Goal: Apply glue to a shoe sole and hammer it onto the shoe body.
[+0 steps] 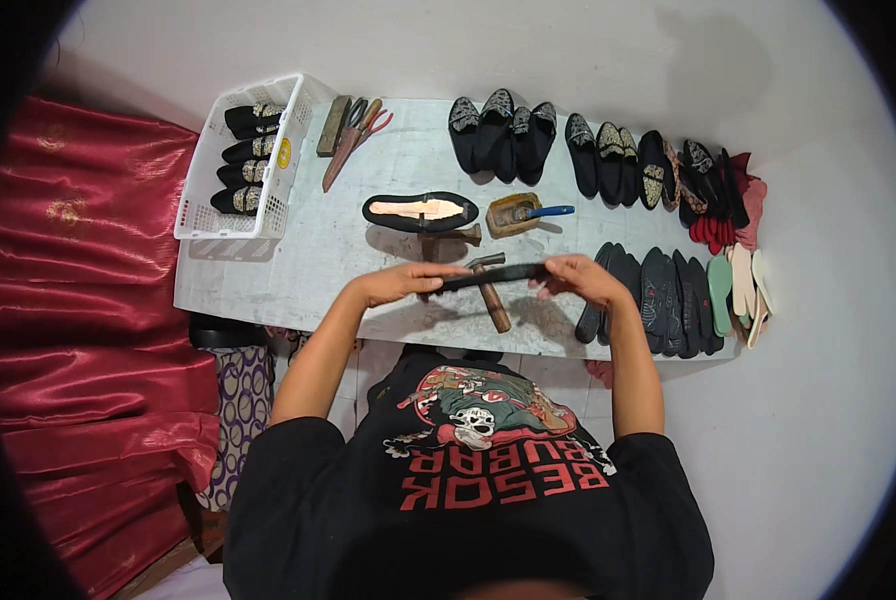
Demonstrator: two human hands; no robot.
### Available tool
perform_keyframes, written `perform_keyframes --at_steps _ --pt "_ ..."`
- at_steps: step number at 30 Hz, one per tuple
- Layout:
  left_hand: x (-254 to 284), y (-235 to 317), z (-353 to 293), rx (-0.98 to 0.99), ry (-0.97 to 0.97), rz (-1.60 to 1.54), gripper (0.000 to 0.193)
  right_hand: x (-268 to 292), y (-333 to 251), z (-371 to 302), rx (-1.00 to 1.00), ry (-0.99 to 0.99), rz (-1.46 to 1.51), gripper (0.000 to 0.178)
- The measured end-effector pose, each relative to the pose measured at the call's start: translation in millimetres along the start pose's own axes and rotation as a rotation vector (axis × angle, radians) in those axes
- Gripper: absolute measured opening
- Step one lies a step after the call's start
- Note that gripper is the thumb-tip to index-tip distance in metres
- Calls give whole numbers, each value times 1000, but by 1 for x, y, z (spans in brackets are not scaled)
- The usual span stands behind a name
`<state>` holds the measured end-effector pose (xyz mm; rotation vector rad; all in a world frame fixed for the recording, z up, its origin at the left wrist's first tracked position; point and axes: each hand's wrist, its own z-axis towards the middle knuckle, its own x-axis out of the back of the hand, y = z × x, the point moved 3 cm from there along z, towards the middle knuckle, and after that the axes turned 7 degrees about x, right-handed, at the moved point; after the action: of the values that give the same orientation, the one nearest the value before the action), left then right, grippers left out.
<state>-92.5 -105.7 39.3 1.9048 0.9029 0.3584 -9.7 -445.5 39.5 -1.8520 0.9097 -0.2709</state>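
Observation:
Between my two hands, edge-on above the table, is a thin black shoe sole (508, 273). My left hand (400, 284) pinches its left end, and my right hand (582, 280) grips the right end with the fingers curled. Under the sole lies a hammer (496, 308) with a wooden handle, partly covered by it. Just beyond, a black shoe (374, 211) rests bottom up on a metal stand (450, 237), its pale underside showing. Right of that shoe sits a worn yellowish tub (504, 222) with a blue-handled brush (552, 211) across it.
On the far left of the table (298, 270), a white basket (286, 190) holds several shoes. Pliers (373, 125), a knife (342, 165) and a block (332, 128) lie beside it. Patterned black shoes (498, 150) line the back; black soles (658, 300) and a green insole (720, 290) are at right.

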Motion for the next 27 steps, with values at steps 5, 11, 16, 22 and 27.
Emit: perform_keyframes --at_steps 5,11,16,22,27 --pt "58 57 -38 -407 387 301 73 -33 -86 10 396 167 -385 47" --pt "131 21 -58 -402 501 461 85 -79 -88 83 526 155 -651 56" --pt "165 -8 -58 -453 517 447 88 -86 -84 120 468 194 -703 57" --pt "184 -32 -45 -424 504 397 87 -80 -81 140 330 204 -660 58" --pt "194 -33 -36 -421 458 397 88 -80 -74 141 298 237 -644 59"
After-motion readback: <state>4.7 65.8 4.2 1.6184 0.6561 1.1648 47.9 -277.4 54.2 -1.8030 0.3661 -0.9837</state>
